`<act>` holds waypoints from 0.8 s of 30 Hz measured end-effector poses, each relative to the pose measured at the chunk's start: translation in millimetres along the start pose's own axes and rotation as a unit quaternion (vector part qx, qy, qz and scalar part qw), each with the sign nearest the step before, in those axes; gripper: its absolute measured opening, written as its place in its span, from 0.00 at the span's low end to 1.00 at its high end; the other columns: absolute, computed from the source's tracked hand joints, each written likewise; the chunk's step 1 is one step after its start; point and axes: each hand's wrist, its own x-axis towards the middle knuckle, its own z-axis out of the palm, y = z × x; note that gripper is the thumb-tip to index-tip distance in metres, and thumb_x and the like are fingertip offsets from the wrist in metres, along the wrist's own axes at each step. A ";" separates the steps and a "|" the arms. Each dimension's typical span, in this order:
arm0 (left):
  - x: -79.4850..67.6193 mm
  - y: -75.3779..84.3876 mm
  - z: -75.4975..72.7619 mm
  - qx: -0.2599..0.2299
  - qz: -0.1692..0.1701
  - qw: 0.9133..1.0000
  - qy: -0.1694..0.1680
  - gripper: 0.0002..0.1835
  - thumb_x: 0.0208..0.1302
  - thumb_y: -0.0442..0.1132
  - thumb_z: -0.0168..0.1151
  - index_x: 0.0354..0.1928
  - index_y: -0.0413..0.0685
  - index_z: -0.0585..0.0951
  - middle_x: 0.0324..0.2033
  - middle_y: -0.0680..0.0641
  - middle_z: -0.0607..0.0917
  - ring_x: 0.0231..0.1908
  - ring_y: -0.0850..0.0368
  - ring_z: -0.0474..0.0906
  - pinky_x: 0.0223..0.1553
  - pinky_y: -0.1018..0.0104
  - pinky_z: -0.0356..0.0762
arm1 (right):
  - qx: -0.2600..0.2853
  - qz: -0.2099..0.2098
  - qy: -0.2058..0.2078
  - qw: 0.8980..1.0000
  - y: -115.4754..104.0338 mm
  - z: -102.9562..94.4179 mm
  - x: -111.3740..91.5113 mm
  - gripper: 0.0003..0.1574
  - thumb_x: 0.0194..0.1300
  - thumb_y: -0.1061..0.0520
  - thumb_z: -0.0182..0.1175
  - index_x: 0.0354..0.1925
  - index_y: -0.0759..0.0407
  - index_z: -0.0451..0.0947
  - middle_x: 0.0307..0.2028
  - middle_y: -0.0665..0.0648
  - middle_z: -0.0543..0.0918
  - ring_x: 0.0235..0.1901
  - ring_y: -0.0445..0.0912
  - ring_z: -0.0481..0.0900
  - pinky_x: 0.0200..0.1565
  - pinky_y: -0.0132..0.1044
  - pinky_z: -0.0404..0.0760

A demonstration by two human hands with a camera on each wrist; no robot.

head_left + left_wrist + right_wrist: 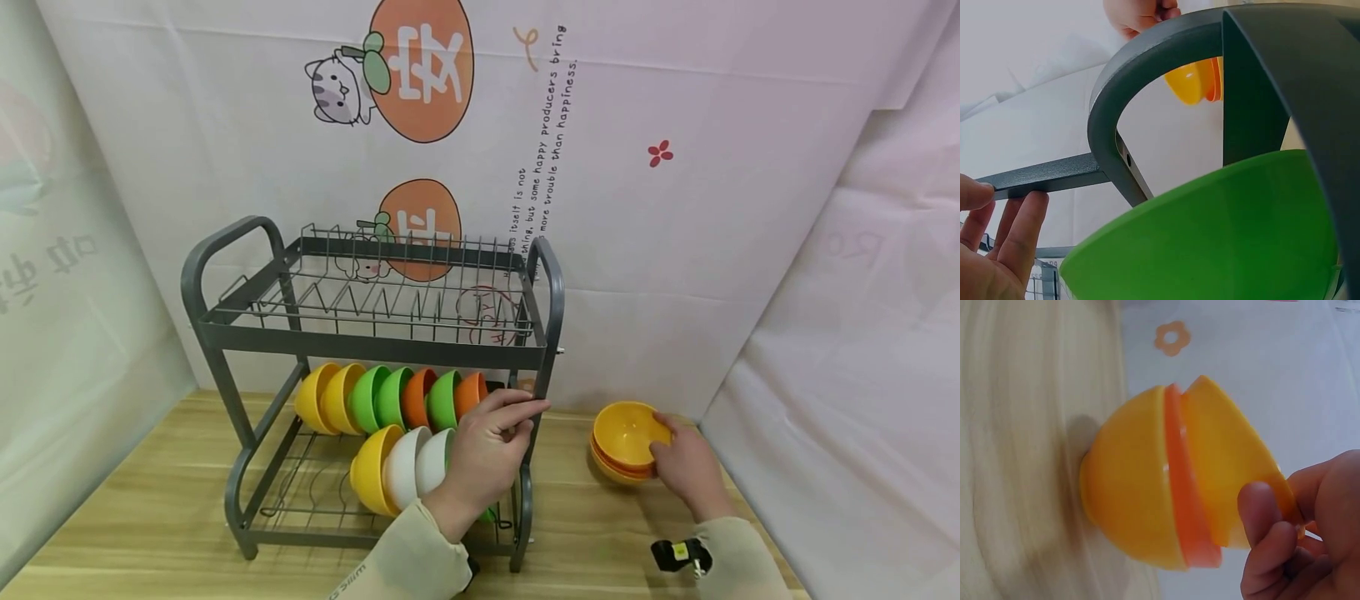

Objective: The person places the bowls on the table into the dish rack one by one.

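Note:
My right hand (688, 467) pinches the rim of a yellow bowl (624, 429). In the right wrist view that bowl is tilted, one side lifted off an orange bowl (1186, 487), which sits inside another yellow bowl (1132, 481) on the table. The left hand (487, 454) reaches across the front of a grey two-tier dish rack (375, 340). Its thumb and fingertips grip the rack's right upright, as the left wrist view shows. Close to this hand stands a green bowl (1210, 231), partly hidden by the hand in the head view.
On the lower tier, a back row of yellow, green (367, 398) and orange bowls stands on edge. In front of it are a large yellow bowl (371, 471) and white bowls (403, 467). The upper wire tier (360, 292) holds no bowls. A white printed cloth (675, 250) hangs behind.

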 end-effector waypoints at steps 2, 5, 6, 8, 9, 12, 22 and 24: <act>0.0 -0.3 0.2 0.000 0.002 1.000 0.001 0.18 0.66 0.26 0.62 0.50 0.54 0.89 0.48 0.57 0.81 0.35 0.63 0.77 0.32 0.71 0.78 | 0.039 0.007 0.000 0.999 -4.0 -2.4 -3.9 0.35 0.68 0.63 0.50 0.71 0.72 0.60 0.57 0.78 0.73 0.25 0.48 0.81 0.30 0.42 0.77; 0.0 -0.5 0.3 0.001 0.004 1.000 0.003 0.18 0.65 0.26 0.62 0.49 0.54 0.89 0.48 0.57 0.82 0.35 0.63 0.77 0.32 0.71 0.77 | 0.100 0.025 -0.001 0.995 -10.9 -5.9 -9.2 0.36 0.68 0.64 0.49 0.73 0.70 0.59 0.59 0.78 0.71 0.23 0.49 0.82 0.27 0.40 0.79; 0.1 -0.3 0.3 0.002 0.005 1.000 0.004 0.17 0.65 0.26 0.63 0.49 0.54 0.89 0.48 0.57 0.82 0.35 0.64 0.77 0.32 0.71 0.77 | 0.116 0.033 -0.004 0.993 -13.6 -6.9 -10.9 0.36 0.68 0.64 0.48 0.73 0.69 0.58 0.60 0.77 0.70 0.24 0.49 0.83 0.26 0.40 0.79; 0.1 -0.6 0.5 0.003 0.006 1.000 0.006 0.17 0.65 0.26 0.63 0.49 0.54 0.89 0.48 0.57 0.82 0.35 0.64 0.76 0.31 0.72 0.77 | 0.151 0.046 -0.010 0.987 -19.5 -9.4 -14.8 0.37 0.68 0.65 0.48 0.74 0.67 0.59 0.62 0.75 0.69 0.24 0.51 0.82 0.26 0.39 0.80; 0.2 -0.6 0.5 0.005 0.007 1.000 0.006 0.17 0.66 0.26 0.63 0.49 0.54 0.89 0.48 0.57 0.82 0.35 0.64 0.76 0.31 0.72 0.77 | 0.170 0.049 -0.014 0.984 -22.6 -10.5 -17.4 0.36 0.68 0.65 0.47 0.74 0.67 0.59 0.63 0.74 0.68 0.24 0.52 0.82 0.26 0.40 0.81; 0.3 -0.5 0.5 0.007 0.007 1.000 0.005 0.17 0.66 0.26 0.62 0.49 0.54 0.89 0.48 0.57 0.82 0.35 0.64 0.77 0.31 0.72 0.77 | 0.219 0.053 -0.025 0.974 -35.5 -15.6 -26.8 0.36 0.67 0.68 0.47 0.73 0.66 0.60 0.66 0.72 0.66 0.23 0.53 0.80 0.25 0.40 0.81; -0.4 1.0 -0.7 0.009 -0.010 1.000 -0.008 0.18 0.66 0.26 0.62 0.51 0.55 0.88 0.49 0.56 0.82 0.40 0.62 0.78 0.35 0.72 0.79 | 0.285 0.039 -0.072 0.955 -96.1 -31.5 -72.8 0.38 0.63 0.72 0.50 0.72 0.62 0.66 0.69 0.69 0.63 0.17 0.52 0.74 0.19 0.37 0.77; -0.4 1.4 -1.3 0.012 -0.010 1.000 -0.011 0.18 0.67 0.27 0.62 0.51 0.55 0.88 0.50 0.56 0.82 0.40 0.62 0.78 0.35 0.72 0.79 | 0.286 0.043 -0.078 0.954 -105.1 -31.6 -80.0 0.39 0.62 0.72 0.51 0.71 0.60 0.67 0.70 0.69 0.62 0.16 0.52 0.74 0.19 0.37 0.76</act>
